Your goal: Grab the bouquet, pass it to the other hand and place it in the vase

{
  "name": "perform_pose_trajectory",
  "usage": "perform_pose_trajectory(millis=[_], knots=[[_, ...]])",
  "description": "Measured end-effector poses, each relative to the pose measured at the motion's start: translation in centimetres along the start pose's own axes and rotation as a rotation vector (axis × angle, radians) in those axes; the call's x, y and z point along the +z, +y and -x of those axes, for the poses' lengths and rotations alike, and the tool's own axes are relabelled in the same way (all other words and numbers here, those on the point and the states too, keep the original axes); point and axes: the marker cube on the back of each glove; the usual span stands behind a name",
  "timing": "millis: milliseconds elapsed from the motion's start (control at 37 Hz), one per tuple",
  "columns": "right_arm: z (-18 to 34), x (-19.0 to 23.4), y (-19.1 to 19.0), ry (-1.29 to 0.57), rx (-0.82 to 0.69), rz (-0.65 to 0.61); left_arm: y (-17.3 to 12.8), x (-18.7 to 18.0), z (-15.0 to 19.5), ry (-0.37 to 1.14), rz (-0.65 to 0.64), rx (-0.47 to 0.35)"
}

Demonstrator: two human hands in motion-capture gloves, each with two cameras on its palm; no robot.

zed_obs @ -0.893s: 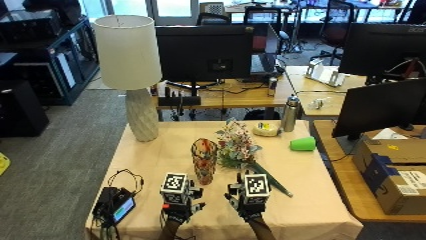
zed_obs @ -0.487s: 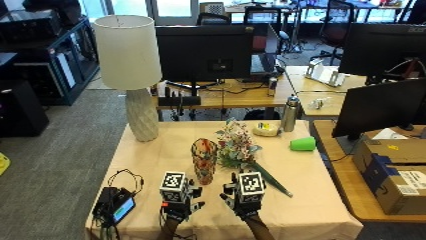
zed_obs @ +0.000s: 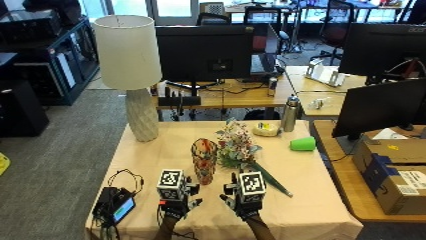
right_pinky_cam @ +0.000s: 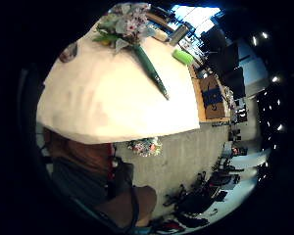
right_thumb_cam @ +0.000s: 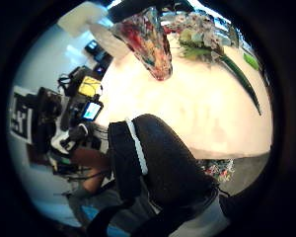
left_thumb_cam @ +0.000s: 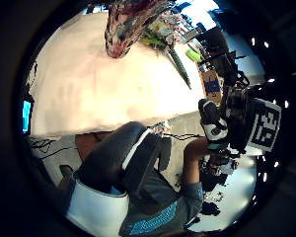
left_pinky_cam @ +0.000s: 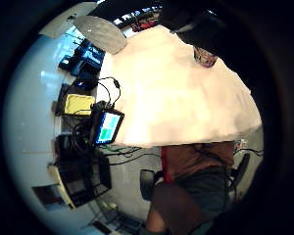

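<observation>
The bouquet [zed_obs: 237,144], pale flowers with a green wrapped stem [zed_obs: 271,182], lies on the tan table [zed_obs: 313,200] to the right of the vase. The patterned red vase [zed_obs: 204,160] stands upright near the table's middle. My left hand [zed_obs: 174,196] hovers near the front edge, just in front of the vase, fingers relaxed and holding nothing. My right hand [zed_obs: 243,198] hovers beside it, in front of the stem, also holding nothing. The right palm views show the bouquet [right_pinky_cam: 127,24] and the vase [right_thumb_cam: 148,42] a short way off.
A white lamp [zed_obs: 130,75] stands at the back left. A green cup [zed_obs: 303,144] lies at the right, with a metal bottle [zed_obs: 289,114] behind it. A small screen device [zed_obs: 117,205] with cables sits at the front left corner.
Both hands stay near the front edge and have hardly shifted. The bouquet and the vase have not moved.
</observation>
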Motion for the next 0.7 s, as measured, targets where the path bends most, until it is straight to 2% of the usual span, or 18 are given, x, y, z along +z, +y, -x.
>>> perform_pose_trajectory(millis=[271, 703], knots=[[-5.0, -0.4, -0.1, -0.017, 0.09, 0.016, -0.1, 0.1, 0.5, 0.031, 0.002, -0.003], [-15.3, 3.1, -2.8, 0.007, 0.244, 0.051, 0.2, 0.6, 0.0, 0.041, 0.023, 0.002]])
